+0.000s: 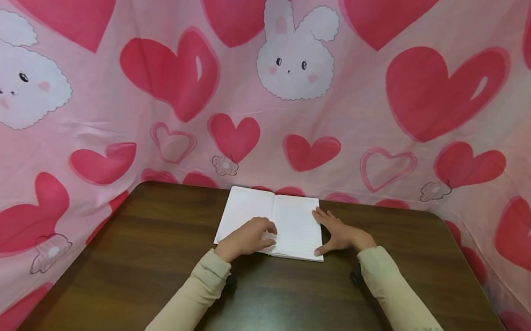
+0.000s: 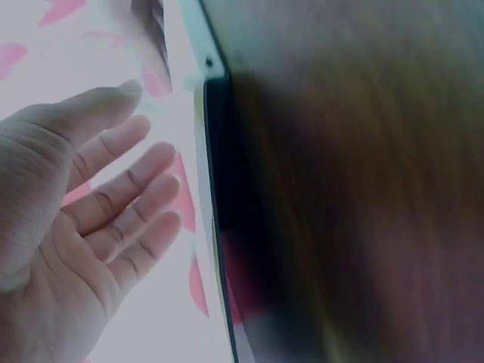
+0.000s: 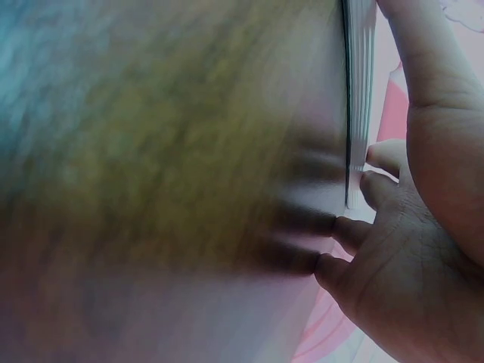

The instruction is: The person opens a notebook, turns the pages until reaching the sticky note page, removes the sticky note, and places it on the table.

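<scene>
An open notebook with white, faintly lined pages lies at the far side of the table. My left hand is over the lower part of its left page, near the middle fold. In the left wrist view that hand's fingers are loosely bent and apart from the thumb, with nothing between them. My right hand is spread at the notebook's right edge, thumb at the lower corner and fingertips higher up the page's side. The right wrist view shows the stacked page edges close beside the right fingers.
The dark brown wooden table extends toward me and to both sides. A pink cloth with red hearts and white rabbits hangs behind the table and along its sides. Dark wrist devices sit under both cream sleeves.
</scene>
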Tool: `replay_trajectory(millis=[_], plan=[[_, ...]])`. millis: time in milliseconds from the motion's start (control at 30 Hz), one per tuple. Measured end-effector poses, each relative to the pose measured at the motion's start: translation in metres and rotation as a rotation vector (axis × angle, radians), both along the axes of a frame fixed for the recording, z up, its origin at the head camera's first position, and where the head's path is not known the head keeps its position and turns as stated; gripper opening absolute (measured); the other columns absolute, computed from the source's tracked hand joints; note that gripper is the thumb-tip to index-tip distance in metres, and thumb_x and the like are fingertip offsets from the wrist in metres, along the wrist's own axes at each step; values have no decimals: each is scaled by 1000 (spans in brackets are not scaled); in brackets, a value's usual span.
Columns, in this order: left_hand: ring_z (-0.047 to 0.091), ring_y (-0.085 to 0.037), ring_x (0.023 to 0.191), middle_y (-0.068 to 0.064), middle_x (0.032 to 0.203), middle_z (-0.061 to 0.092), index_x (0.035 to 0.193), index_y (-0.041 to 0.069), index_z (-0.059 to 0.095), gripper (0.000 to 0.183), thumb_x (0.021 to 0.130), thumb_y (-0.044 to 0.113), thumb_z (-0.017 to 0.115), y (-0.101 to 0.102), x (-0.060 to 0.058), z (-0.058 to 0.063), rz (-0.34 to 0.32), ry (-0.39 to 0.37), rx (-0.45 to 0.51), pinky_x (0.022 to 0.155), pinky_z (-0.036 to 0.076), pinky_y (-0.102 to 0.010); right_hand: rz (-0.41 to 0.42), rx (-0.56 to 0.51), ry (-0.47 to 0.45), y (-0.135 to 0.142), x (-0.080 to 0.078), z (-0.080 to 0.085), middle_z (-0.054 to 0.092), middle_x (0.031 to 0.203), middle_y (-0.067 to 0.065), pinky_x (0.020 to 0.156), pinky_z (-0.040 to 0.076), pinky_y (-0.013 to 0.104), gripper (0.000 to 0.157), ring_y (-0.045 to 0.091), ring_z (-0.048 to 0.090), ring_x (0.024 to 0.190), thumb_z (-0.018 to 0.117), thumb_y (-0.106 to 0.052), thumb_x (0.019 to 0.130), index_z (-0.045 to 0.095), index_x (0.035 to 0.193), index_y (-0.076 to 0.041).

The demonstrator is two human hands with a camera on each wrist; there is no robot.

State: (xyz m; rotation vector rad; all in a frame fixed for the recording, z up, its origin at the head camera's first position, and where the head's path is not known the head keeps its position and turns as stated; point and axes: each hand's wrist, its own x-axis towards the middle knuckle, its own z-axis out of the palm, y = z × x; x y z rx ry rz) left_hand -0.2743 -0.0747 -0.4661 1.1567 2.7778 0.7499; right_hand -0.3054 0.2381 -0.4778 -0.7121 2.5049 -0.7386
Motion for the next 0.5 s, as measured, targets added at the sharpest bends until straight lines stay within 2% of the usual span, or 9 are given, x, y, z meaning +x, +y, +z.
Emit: replay_trajectory(millis=[100,200,333,500], plan=[[59,-13,80,-1,87,68,95,8,72,11,91,17,78,10,4,-3,-28,-7,-13,78,51,-29,-4,9,6,1,1,0,-2,169,24,116,0,74,122,53,-7,152,87,-39,79,7,162,0],[52,-7,72,4,79,62,88,11,71,14,87,20,82,17,7,-5,-45,-25,-23,70,46,-22,-8,18,10,1,2,0,-2,169,24,116,1,73,122,52,-6,152,87,-39,79,7,162,-1],[50,-6,69,5,76,60,84,12,70,18,84,22,85,21,10,-7,-45,-35,-38,68,44,-21,1,16,12,1,3,1,-2,169,24,116,1,74,122,53,-7,152,87,-39,79,6,162,0],[52,-6,72,6,78,61,84,13,70,15,88,21,82,22,11,-9,-24,-5,-60,70,46,-21,11,15,13,1,4,1,-3,169,25,115,0,74,122,54,-7,152,86,-39,80,6,162,1]])
